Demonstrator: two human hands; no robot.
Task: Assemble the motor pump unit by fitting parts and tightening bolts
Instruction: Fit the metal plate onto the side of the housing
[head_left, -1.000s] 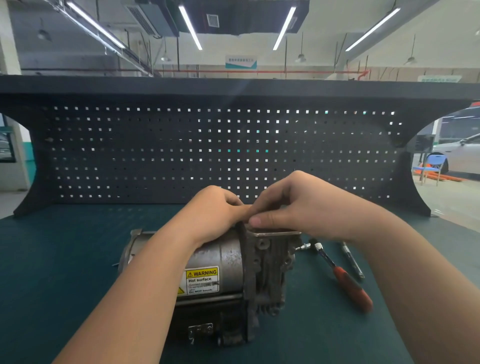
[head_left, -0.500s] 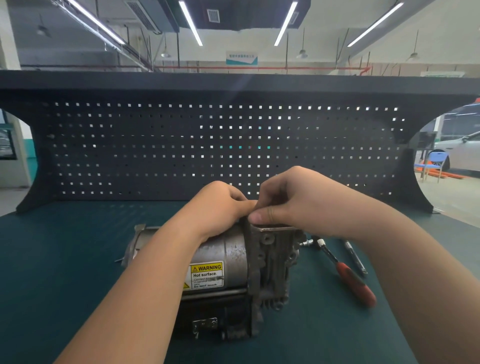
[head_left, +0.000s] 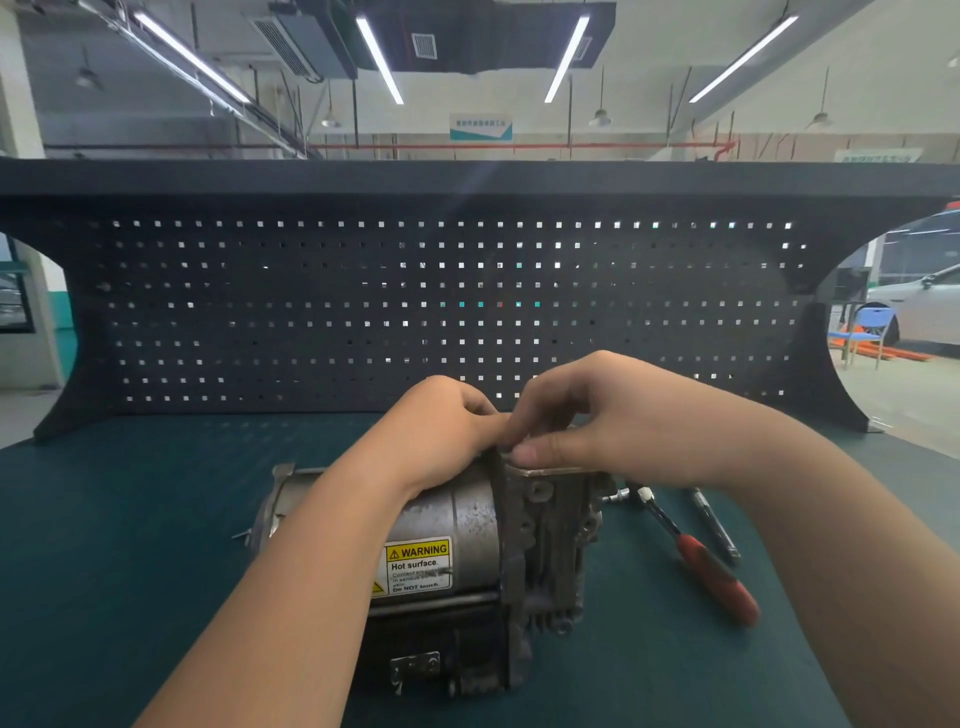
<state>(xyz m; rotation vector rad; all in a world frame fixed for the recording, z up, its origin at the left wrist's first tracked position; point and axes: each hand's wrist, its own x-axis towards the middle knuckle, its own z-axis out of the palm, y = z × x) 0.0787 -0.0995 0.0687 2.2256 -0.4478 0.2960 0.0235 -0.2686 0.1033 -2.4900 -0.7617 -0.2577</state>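
The grey motor pump unit (head_left: 467, 519) lies on its side on the green bench mat, a yellow warning label (head_left: 418, 566) facing me. Its cast pump housing (head_left: 550, 540) is at the right end, with a flat metal plate (head_left: 556, 472) on top. My left hand (head_left: 436, 431) rests curled on the top of the motor body by the housing. My right hand (head_left: 613, 421) is over the plate, thumb pressed on its near edge and fingers bent down behind it. Whatever small part the fingertips pinch is hidden.
A red-handled ratchet wrench (head_left: 696, 556) lies right of the housing, its head near the pump. A dark slim tool (head_left: 714, 525) lies beside it. A black pegboard (head_left: 441, 312) backs the green mat (head_left: 130, 545).
Both hands stay together on top of the housing with only slight finger shifts. The view has tilted a little, so the unit sits slightly higher in frame.
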